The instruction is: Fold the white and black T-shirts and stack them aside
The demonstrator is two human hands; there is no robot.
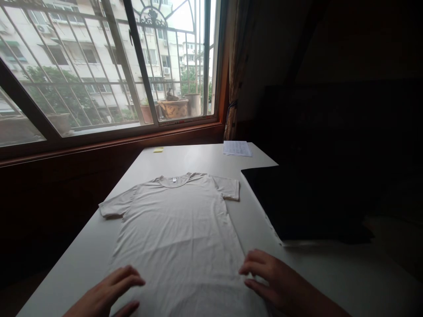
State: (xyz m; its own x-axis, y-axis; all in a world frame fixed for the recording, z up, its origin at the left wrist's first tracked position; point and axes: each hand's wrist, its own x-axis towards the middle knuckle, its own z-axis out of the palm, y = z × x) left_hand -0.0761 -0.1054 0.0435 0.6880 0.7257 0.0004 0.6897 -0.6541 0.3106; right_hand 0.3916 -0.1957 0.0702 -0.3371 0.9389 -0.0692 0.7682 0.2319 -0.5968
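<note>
A white short-sleeved T-shirt lies spread on the white table, its neckline at the far end and its sleeves out to both sides. Light wrinkles run across the body; the lower hem is out of view. My left hand is over the shirt's lower left side, fingers apart and holding nothing. At the lower right edge of the shirt is my right hand, its fingers slightly curled and apart. Whether its fingertips touch the fabric I cannot tell.
Dark folded cloth lies on the table's right side. At the far end are printed papers and a yellow sticky note pad. Beyond the table stand a barred window and a curtain.
</note>
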